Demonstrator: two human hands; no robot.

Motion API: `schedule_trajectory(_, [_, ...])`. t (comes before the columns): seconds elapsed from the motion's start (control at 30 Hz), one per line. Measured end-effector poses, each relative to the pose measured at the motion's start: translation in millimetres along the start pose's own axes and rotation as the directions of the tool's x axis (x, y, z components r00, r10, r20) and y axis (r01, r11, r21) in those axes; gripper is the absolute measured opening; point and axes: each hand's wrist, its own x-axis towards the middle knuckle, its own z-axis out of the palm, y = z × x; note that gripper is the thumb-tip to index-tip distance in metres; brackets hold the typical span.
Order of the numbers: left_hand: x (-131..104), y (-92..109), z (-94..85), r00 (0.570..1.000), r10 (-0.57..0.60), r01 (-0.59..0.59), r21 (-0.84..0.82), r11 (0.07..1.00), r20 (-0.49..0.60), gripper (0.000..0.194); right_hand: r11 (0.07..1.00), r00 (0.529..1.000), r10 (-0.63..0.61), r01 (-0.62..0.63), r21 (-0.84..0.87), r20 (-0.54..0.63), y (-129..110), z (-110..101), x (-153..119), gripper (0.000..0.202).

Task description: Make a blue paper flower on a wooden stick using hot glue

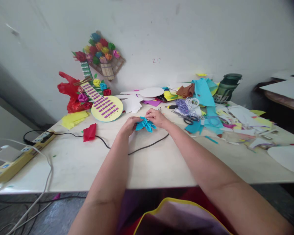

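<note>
The blue paper was partly hidden, its folds too blurred to make out. The left hand pinched its left side, the right hand its top; it sat between them, both arms stretched forward.

on the pale wall i can see 217 handwritten to the right of a bunch of colourful flowers, and below them a yellow guitar-shaped piece with purple stripes sits near a crumpled red bag. at the table's left end lies a yellow power strip, while a red piece lies across a black cable. over to the right, black-handled scissors lie near white string, and a dark green bottle stands behind paper scraps.
</note>
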Motion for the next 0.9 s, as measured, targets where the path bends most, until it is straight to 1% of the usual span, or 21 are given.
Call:
schedule_trajectory(0.17, [-1,1,1.5,1.0,-0.002,0.003,0.018,1.0,-0.024,0.011,1.0,1.0,0.0,0.0,-0.004,0.002,-2,0,0,0.016])
schedule_trajectory(0.3, [0,1,0.8,1.0,-0.003,0.006,0.069,0.998,-0.03,0.014,1.0,1.0,0.009,-0.009,-0.012,0.018,-5,0,1,0.016])
schedule_trajectory(0.47, [3,-2,-2.5,0.998,0.056,-0.054,0.117,0.992,-0.015,0.016,1.0,0.999,0.017,-0.017,0.02,0.029,-7,1,0,0.016])
schedule_trajectory(0.7, [2,-1,-2.4,0.995,0.101,-0.096,0.176,0.98,-0.02,0.016,0.999,1.0,0.014,-0.016,0.05,0.024,-8,0,0,0.015])
schedule_trajectory(0.9, [-1,1,-1.8,0.995,0.101,-0.099,0.151,0.984,-0.011,0.018,1.0,1.0,-0.015,0.015,-0.004,0.027,-13,-2,0,0.015])
